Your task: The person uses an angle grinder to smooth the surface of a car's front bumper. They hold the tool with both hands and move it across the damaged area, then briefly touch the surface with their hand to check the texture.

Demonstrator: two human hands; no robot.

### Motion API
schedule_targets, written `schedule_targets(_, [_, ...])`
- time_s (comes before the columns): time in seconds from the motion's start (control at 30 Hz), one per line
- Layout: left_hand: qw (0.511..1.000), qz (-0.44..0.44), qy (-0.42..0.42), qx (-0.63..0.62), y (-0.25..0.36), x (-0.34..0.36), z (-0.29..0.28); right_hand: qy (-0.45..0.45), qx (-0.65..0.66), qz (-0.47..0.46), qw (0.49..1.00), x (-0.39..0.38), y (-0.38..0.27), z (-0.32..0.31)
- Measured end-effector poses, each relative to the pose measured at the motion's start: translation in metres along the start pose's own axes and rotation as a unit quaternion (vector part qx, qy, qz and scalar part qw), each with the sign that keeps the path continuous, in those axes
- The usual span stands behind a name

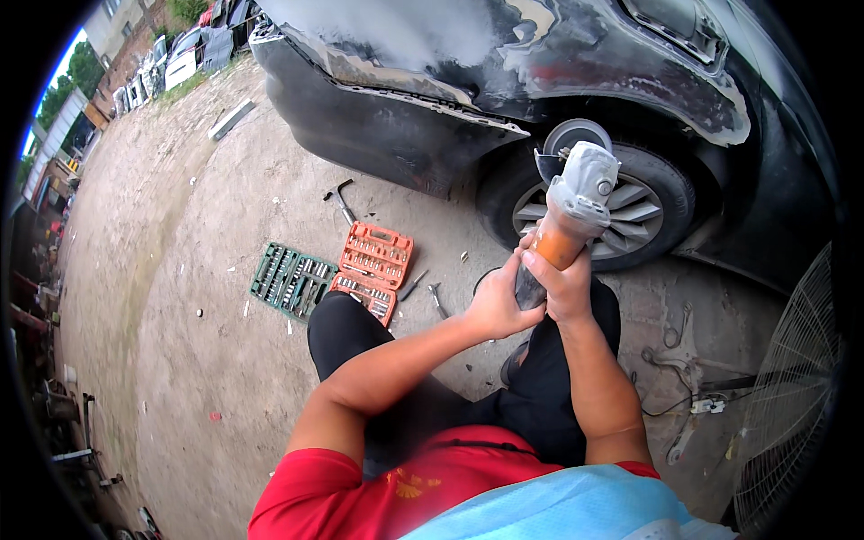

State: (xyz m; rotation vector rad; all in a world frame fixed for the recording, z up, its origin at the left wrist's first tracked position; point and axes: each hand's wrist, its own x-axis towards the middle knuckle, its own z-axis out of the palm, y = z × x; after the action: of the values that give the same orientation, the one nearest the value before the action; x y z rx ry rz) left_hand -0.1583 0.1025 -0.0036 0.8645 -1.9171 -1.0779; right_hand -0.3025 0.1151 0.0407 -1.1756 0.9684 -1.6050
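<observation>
Both of my hands are wrapped round an angle grinder [560, 236] with an orange body and a dusty grey head. My left hand [498, 301] grips the dark rear end, and my right hand [565, 286] closes on the body just beside it. At the grinder's far end a round grey disc [579, 135] stands in front of the car's wheel arch. I cannot tell whether the disc touches the dark car body [621, 90], which has sanded, filler-coloured patches. Behind the grinder is the wheel [637, 211] with its silver spokes.
Left of my knees lie an open green socket set [290, 279] and an open orange socket set [378, 255]. A hammer-shaped tool [342, 202] and a wrench [437, 301] rest nearby. At right stand a large wire fan guard [787, 387], several metal tools and a cable with a white socket [707, 407].
</observation>
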Motion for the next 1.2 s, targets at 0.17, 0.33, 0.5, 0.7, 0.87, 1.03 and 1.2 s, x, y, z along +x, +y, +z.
schedule_targets(0.17, [0.999,-0.006,0.005,-0.043,0.005,0.009,-0.008,-0.028,0.055,-0.001,0.998,0.002,-0.006,0.002])
schedule_targets(0.33, [0.999,0.031,-0.022,-0.012,-0.006,0.014,-0.019,-0.031,0.083,-0.017,0.996,0.001,-0.001,0.009])
schedule_targets(0.5, [0.999,0.011,-0.017,-0.026,-0.001,0.014,-0.01,0.008,0.047,-0.013,0.999,0.002,0.004,0.002])
schedule_targets(0.7, [0.998,-0.039,-0.04,-0.021,0.01,0.017,-0.012,0.038,0.053,-0.009,0.998,0.004,-0.001,0.004])
schedule_targets(0.87, [1.0,0.011,-0.004,-0.017,-0.007,0.012,-0.006,0.02,0.033,-0.029,0.999,0.002,0.003,0.007])
schedule_targets(1.03, [0.999,0.029,0.029,-0.014,-0.003,0.025,-0.005,0.03,0.02,-0.06,0.998,0.014,0.01,-0.002])
schedule_targets(1.2, [0.993,0.046,0.082,-0.067,0.013,0.056,-0.004,-0.002,-0.096,-0.128,0.987,0.04,-0.021,0.009])
